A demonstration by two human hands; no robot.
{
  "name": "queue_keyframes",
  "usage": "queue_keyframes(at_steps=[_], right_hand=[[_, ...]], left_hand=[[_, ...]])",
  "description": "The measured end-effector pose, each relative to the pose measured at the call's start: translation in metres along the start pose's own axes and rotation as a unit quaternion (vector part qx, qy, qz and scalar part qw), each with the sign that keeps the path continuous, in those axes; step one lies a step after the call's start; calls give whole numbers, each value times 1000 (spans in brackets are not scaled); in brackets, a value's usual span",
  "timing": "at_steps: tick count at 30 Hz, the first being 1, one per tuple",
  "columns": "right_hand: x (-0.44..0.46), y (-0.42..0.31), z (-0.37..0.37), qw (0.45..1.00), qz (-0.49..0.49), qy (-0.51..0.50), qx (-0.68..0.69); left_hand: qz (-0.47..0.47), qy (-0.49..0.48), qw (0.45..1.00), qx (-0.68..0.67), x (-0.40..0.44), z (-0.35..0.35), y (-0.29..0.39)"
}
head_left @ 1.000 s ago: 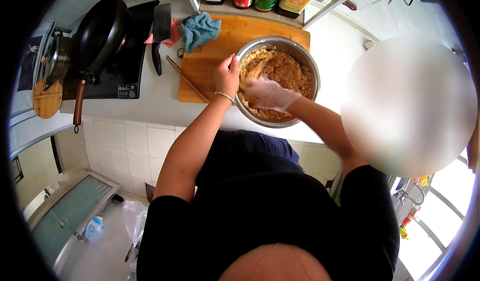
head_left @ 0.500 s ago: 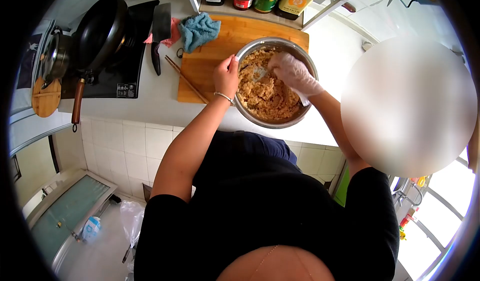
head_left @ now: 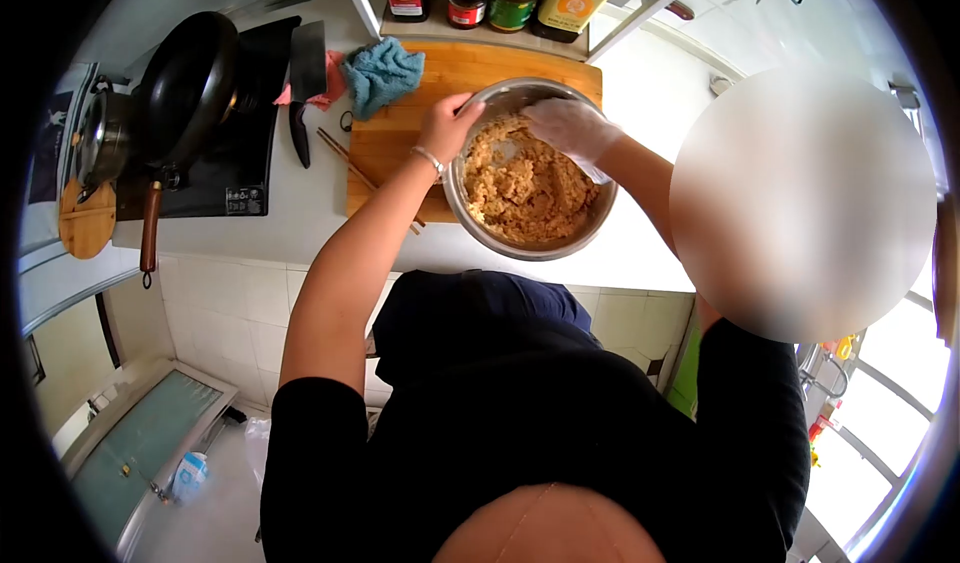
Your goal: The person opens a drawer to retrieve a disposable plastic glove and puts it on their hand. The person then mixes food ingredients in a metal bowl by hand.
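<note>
A round steel bowl [head_left: 548, 253] holds a lumpy, light-brown mixture [head_left: 530, 188] with a bare patch of metal showing near its middle. My left hand [head_left: 450, 125], ungloved, is closed on the bowl's far-left rim, thumb toward the inside. In a clear plastic glove, my right hand [head_left: 572, 128] reaches into the far right of the bowl, against the inner wall above the mixture. Its fingers are blurred and partly hidden, so their pose is unclear. Under the bowl's left part lies a wooden cutting board [head_left: 425, 78].
A blue cloth [head_left: 383, 76] lies on the board's far-left corner. Left of it are a cleaver [head_left: 307, 53], a pink cloth [head_left: 330, 85] and chopsticks [head_left: 350, 161]. A black wok [head_left: 190, 88] stands on the cooktop [head_left: 250, 163]. Sauce bottles [head_left: 575, 1] line the shelf behind.
The view has shifted slightly. My right hand has moved from the mixture toward the bowl's far wall. My left hand has slid farther back along the rim.
</note>
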State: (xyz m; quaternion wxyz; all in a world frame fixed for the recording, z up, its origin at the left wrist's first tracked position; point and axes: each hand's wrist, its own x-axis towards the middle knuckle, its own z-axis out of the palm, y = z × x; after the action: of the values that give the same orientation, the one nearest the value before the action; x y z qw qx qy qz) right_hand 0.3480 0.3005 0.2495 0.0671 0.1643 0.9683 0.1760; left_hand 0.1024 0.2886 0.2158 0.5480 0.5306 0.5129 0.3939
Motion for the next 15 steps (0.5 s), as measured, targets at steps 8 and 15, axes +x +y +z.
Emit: queue_keyframes(at_steps=[8,15], right_hand=[[7,-54,-56,505,596,-38,622],[22,-93,-63,892,166,-196,371]], left_hand=[[-18,224,971,-77,-69,41,0],[-16,264,959,-100,-72,42,-6]])
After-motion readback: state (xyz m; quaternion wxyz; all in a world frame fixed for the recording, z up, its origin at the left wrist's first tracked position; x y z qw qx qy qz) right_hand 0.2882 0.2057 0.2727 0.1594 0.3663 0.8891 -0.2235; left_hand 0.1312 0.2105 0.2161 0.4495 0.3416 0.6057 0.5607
